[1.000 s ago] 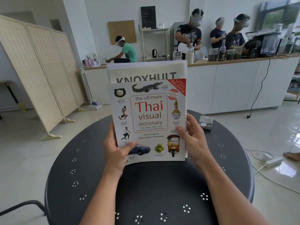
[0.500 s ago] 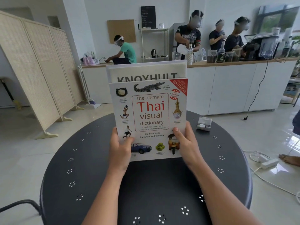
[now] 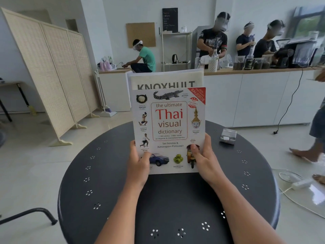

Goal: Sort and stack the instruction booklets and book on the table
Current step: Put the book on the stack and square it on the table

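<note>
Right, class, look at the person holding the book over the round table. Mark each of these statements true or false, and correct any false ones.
1. Both hands hold the book upright. True: the left hand and right hand grip its lower edges.
2. The book lies flat on the table. False: it stands on its bottom edge.
3. A booklet printed KNOXHULT stands behind the book. True.
4. The small packet sits on the table's left side. False: it is on the right, beyond the right hand.
5. The book's cover faces away from the camera. False: the title faces the camera.
</note>
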Tool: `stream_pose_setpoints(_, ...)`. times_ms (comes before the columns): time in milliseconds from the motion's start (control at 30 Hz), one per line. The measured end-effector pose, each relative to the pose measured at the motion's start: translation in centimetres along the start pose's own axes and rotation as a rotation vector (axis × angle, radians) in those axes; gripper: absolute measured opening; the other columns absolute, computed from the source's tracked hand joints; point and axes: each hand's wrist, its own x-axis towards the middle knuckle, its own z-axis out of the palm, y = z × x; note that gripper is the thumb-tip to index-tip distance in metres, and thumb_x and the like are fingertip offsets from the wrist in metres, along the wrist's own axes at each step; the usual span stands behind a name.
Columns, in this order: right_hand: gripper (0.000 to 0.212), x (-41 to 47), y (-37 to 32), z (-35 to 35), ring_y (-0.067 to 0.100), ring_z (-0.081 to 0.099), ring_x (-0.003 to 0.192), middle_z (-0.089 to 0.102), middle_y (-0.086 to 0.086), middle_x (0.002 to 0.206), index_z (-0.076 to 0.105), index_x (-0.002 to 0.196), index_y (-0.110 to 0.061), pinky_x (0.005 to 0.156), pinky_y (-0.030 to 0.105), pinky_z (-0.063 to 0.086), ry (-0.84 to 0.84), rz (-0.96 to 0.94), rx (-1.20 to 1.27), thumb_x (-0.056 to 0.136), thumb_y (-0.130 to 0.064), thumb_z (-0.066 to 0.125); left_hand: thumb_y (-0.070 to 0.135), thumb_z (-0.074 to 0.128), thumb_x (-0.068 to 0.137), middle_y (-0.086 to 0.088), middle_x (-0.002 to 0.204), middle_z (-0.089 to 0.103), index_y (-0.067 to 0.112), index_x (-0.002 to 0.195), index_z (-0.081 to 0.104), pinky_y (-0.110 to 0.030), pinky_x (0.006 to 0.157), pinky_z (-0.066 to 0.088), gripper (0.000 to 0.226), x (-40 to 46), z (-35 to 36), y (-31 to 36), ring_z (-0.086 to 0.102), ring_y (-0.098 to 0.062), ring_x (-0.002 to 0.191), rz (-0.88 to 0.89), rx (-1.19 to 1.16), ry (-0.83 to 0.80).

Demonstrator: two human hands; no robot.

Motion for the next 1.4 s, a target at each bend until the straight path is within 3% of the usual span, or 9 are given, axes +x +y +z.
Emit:
stream_pose_setpoints(200,0.041,0.0,-0.8,1.4,0.001,0.066,0.107,0.065,-0.023,0.120,0.029,0.140,-0.040,0.080,0.018,0.055,-0.071,0.032,-0.078,0.107,-0.021,0.046,-0.009,0.045,0.090,0.011,0.125,0.065,0.025,0.141,0.044,-0.011,0.081,0.054,0.061,-0.3,-1.4,0.7,0.064,-0.004,0.113,0.040,0.058,0.093)
stream_pose_setpoints(333,0.032,0.3,-1.2,3.2,0.004,0.067,0.089,0.067,-0.014,0.111,0.037,0.136,-0.032,0.060,0.012,0.051,-0.126,0.109,-0.167,0.107,-0.023,0.047,0.002,0.048,0.087,0.010,0.112,0.071,0.028,0.118,0.059,-0.027,0.074,0.051,0.042,0.2,-3.2,0.7,0.067,-0.016,0.102,-0.062,0.293,0.133)
stream_pose_setpoints(667,0.024,1.6,-0.7,6.1,0.008,0.067,0.084,0.072,-0.007,0.101,0.066,0.112,-0.019,0.062,0.022,0.048,-0.148,0.266,-0.424,0.098,-0.037,0.059,0.017,0.051,0.089,0.001,0.082,0.063,0.009,0.094,0.064,-0.027,0.058,0.045,0.016,2.0,-6.5,1.3,0.056,-0.015,0.070,-0.352,0.739,0.045)
stream_pose_setpoints(800,0.038,2.0,-0.8,8.6,0.013,0.069,0.088,0.070,0.002,0.113,0.070,0.110,-0.017,0.070,0.029,0.054,-0.158,0.291,-0.404,0.092,-0.048,0.060,0.035,0.046,0.092,-0.014,0.138,0.039,0.017,0.134,0.059,-0.042,0.101,0.045,0.048,3.1,-9.4,0.8,0.048,-0.035,0.121,-0.454,0.939,-0.011)
stream_pose_setpoints(867,0.048,2.0,-0.9,9.7,0.019,0.064,0.105,0.057,0.005,0.127,0.068,0.114,-0.017,0.086,0.036,0.055,-0.172,0.308,-0.413,0.089,-0.057,0.059,0.059,0.047,0.090,-0.013,0.148,0.037,0.026,0.141,0.053,-0.047,0.110,0.037,0.061,3.2,-11.0,0.3,0.039,-0.036,0.133,-0.469,1.029,-0.098)
stream_pose_setpoints(967,0.060,1.4,-1.2,10.3,0.024,0.038,0.133,0.041,0.007,0.136,0.062,0.130,-0.018,0.102,0.042,0.044,-0.262,0.267,-0.546,0.090,-0.063,0.054,0.094,0.058,0.053,0.002,0.144,0.053,0.037,0.139,0.046,-0.052,0.111,0.038,0.104,2.6,-13.3,0.6,0.047,-0.029,0.133,-0.423,0.858,-0.244)
stream_pose_setpoints(1133,0.078,0.7,-1.4,8.7,0.023,0.045,0.129,0.056,-0.009,0.130,0.052,0.128,-0.042,0.110,0.048,0.043,-0.442,0.172,-0.492,0.062,-0.078,0.072,0.065,0.089,0.036,0.001,0.167,0.015,0.028,0.161,0.000,-0.046,0.123,0.017,0.158,0.4,-14.5,0.7,0.013,-0.025,0.152,-0.401,0.890,-0.421)
stream_pose_setpoints(1267,0.096,0.2,-1.6,7.4,0.017,0.038,0.128,0.056,-0.011,0.131,0.042,0.137,-0.041,0.111,0.046,0.038,-0.592,0.138,-0.515,0.054,-0.058,0.088,0.071,0.085,0.027,-0.008,0.160,0.026,0.036,0.159,0.014,-0.047,0.120,0.025,0.154,-0.4,-14.8,-0.4,0.028,-0.030,0.146,-0.347,0.792,-0.282)
stream_pose_setpoints(1400,0.087,0.0,-1.1,7.3,0.008,0.062,0.108,0.067,-0.014,0.118,0.050,0.130,-0.039,0.096,0.031,0.053,-0.515,0.126,-0.474,0.055,-0.053,0.091,0.070,0.089,0.030,-0.001,0.152,0.045,0.035,0.153,0.031,-0.041,0.112,0.039,0.140,-0.6,-15.2,-1.0,0.047,-0.023,0.133,-0.251,0.740,-0.231)
